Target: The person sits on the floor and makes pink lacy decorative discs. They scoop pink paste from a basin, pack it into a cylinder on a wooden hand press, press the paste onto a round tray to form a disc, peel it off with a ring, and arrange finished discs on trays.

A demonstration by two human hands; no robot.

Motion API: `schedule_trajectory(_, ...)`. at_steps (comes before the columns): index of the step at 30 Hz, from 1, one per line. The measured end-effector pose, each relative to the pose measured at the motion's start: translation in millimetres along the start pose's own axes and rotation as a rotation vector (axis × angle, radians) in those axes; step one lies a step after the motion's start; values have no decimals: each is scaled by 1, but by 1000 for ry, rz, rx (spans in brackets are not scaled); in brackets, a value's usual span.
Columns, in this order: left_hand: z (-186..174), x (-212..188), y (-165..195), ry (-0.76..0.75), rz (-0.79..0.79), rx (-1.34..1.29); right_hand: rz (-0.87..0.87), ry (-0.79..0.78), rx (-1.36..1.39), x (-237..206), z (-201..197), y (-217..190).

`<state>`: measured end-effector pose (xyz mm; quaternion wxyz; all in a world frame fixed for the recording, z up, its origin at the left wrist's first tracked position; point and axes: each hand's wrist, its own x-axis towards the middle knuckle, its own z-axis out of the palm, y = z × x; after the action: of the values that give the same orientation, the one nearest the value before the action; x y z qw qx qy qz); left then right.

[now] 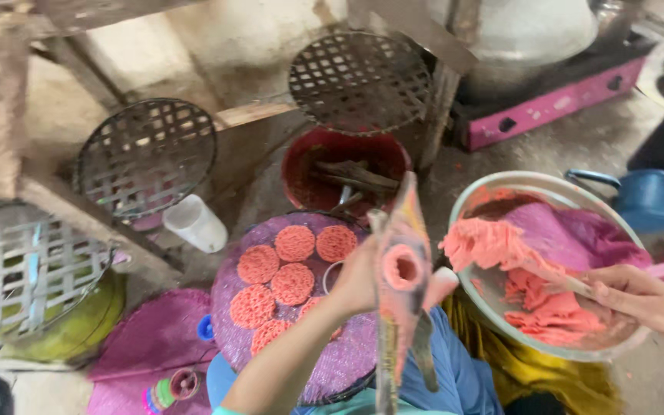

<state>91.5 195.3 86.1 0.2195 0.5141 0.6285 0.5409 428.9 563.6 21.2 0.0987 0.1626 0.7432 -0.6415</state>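
A person's left hand [356,278] is wrapped around the body of a dough press [403,269], a worn, pink-smeared tool held upright in front of the head camera; its round mouth, packed with pink dough, faces the lens, and long handles hang down below it. The left grip is closed firmly on the press. The right hand [643,296] reaches in from the right edge, its fingers pinched on a thin spoon [559,282] whose far end is buried in the pink dough [528,284] heaped in a wide metal bowl [501,187]. The bowl sits on the floor just right of the press, and a purple cloth [578,234] lies along its far inside wall.

Below and left of the press, a round woven tray [340,369] covered in purple rests over the person's blue-clad lap, carrying several flat, coiled pink dough rounds [293,283] laid side by side. A white plastic cup [195,223] lies tilted near the tray's upper left. Behind the tray stands a red bucket [301,165] holding sticks. Round lattice racks [146,157] lean against the wooden frame at the back, and a blue pot [651,198] sits beyond the bowl near a pink stove [555,104].
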Motion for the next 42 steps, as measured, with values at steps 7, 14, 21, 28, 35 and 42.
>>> schedule_trajectory(7, -1, -25, -17, 67, 187, 304, -115, 105, -1227, 40, 24, -175)
schedule_trajectory(14, 4, -27, -27, 126, -33, 176, -730, 400, -2181, 27, 179, -268)
schedule_trajectory(21, -11, -26, -53, 176, -172, 34, -1101, 366, -2329, 15, 175, -218)
schedule_trajectory(28, -16, -14, -60, 213, -198, 148, -620, 453, -1582, 14, 80, -161)
schedule_trajectory(35, 15, -23, -48, 253, 71, 223, -729, 428, -1954, 16, 154, -213)
schedule_trajectory(42, 8, -17, -48, 142, -90, 157, -944, 518, -2187, 17, 196, -230)
